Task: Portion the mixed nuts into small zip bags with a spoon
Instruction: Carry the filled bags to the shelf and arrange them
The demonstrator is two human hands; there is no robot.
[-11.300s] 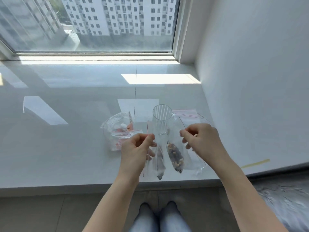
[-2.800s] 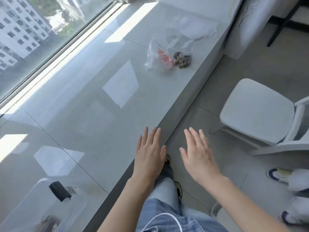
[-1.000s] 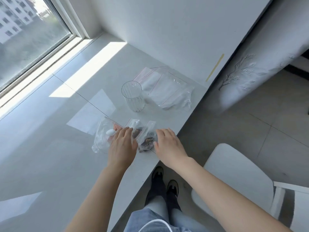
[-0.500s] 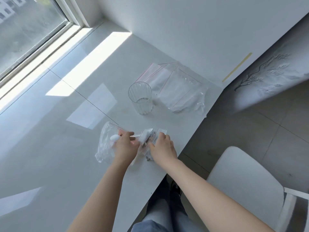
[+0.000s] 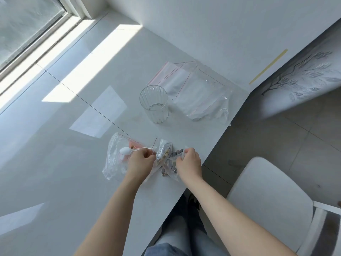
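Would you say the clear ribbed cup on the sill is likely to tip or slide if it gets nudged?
The clear ribbed cup looks empty and tall for its base, so it would probably tip easily. On the glossy sill it may also slide.

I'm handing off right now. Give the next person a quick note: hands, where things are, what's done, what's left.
Left hand grips the white spoon over the big nut bag. Right hand pinches a small filled bag; another filled bag lies between the hands. Glass stands behind, apparently empty, spare zip bags beside it.
Done: two small bags hold nuts.
Left: seals can't be judged; fill the spare bags.
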